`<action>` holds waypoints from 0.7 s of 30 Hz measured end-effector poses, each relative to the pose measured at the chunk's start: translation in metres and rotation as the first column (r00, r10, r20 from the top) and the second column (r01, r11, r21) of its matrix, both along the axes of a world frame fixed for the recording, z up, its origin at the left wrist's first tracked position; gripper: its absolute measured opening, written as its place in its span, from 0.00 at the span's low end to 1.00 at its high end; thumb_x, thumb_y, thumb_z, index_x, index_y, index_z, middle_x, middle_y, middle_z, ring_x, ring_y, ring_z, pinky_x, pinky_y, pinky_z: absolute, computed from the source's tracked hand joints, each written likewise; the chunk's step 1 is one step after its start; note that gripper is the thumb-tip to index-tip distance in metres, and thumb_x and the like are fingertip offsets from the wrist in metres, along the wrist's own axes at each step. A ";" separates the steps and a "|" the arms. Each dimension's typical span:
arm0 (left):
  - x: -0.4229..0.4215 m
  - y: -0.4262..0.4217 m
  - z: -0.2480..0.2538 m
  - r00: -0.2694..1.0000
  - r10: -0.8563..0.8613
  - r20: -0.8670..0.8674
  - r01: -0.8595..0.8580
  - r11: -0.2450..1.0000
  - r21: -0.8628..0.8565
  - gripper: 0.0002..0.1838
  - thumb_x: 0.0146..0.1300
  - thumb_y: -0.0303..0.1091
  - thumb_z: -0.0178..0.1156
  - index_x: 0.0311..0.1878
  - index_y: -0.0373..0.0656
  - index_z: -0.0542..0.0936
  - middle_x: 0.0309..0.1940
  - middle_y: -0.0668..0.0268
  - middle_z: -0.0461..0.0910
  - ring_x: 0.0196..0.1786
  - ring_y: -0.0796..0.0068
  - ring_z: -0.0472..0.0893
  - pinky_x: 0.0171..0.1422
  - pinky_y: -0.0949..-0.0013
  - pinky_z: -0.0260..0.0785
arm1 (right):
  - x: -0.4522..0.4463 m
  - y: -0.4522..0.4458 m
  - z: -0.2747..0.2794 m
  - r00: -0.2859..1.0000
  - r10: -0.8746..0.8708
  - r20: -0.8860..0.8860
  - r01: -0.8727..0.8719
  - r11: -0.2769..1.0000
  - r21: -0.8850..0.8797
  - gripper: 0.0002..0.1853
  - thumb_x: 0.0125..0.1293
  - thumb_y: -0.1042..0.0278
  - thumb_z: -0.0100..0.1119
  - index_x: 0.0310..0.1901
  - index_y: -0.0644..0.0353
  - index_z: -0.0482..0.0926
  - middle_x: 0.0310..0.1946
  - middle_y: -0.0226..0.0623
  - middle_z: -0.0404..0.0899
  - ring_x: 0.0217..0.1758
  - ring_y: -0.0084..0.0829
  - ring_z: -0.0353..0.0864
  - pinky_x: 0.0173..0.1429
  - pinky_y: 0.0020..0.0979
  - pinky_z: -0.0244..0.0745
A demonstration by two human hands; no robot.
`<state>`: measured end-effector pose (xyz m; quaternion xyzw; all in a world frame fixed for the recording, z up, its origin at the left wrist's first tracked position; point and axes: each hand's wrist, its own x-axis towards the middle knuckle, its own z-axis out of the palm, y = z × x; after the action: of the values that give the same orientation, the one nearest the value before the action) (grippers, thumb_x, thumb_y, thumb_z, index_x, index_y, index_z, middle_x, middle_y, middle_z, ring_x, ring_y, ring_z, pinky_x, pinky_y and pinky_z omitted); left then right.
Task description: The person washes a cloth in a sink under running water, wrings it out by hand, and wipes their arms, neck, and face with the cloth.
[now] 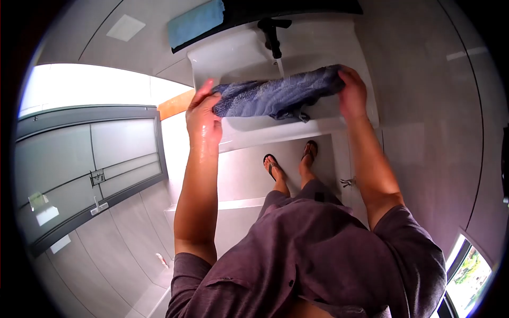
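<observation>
A wet-looking blue-grey towel is stretched sideways over the white sink. Its left end is gripped by my left hand, the thumb and fingers closed around it. My right hand pinches the other end near the sink's right side. From the black faucet a stream of water runs down onto or just behind the towel's upper edge. The middle of the towel sags, and a bunched fold hangs below it. Part of the basin is hidden behind the cloth.
A light blue cloth lies on the black ledge behind the sink. To the left is a grey-framed window with a handle. A small metal valve sticks out below the sink at the right.
</observation>
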<state>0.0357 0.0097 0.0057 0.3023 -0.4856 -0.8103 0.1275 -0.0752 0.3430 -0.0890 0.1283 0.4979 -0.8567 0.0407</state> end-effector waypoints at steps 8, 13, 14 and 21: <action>-0.015 0.018 -0.025 0.875 -0.320 0.363 0.472 0.731 -0.492 0.23 0.65 0.28 0.69 0.64 0.37 0.81 0.50 0.65 0.84 0.44 0.77 0.80 0.56 0.73 0.73 | -0.029 -0.007 -0.007 0.814 0.578 0.054 -0.579 0.815 0.010 0.27 0.58 0.80 0.56 0.63 0.63 0.78 0.54 0.38 0.80 0.55 0.30 0.80 0.58 0.31 0.77; 0.006 -0.001 -0.025 0.941 -0.140 0.307 0.298 0.773 -0.560 0.23 0.63 0.29 0.70 0.62 0.36 0.82 0.40 0.67 0.85 0.41 0.79 0.79 0.51 0.73 0.72 | -0.048 -0.063 -0.023 0.470 0.881 -0.053 -0.157 0.142 0.977 0.21 0.59 0.65 0.72 0.56 0.53 0.83 0.46 0.36 0.79 0.53 0.36 0.79 0.59 0.34 0.76; 0.009 -0.002 -0.009 0.973 -0.069 0.218 0.173 0.847 -0.504 0.24 0.63 0.29 0.70 0.62 0.36 0.82 0.40 0.66 0.84 0.41 0.79 0.79 0.50 0.73 0.72 | -0.053 -0.071 -0.021 0.378 0.924 0.063 0.043 -0.085 0.995 0.19 0.59 0.63 0.73 0.52 0.53 0.85 0.45 0.37 0.78 0.51 0.38 0.79 0.58 0.34 0.76; -0.011 -0.020 -0.026 0.705 -0.058 0.707 0.692 -0.163 -0.703 0.21 0.50 0.35 0.78 0.49 0.43 0.88 0.51 0.54 0.79 0.53 0.52 0.81 0.58 0.59 0.75 | -0.085 -0.115 -0.098 0.740 0.672 -0.036 -0.332 0.411 0.849 0.17 0.66 0.52 0.71 0.39 0.60 0.82 0.38 0.34 0.79 0.45 0.32 0.80 0.48 0.33 0.76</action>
<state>0.0252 -0.0099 -0.0200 0.1283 -0.9813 -0.1232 -0.0736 -0.1603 0.2278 -0.1869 -0.1921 0.8379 -0.4901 0.1443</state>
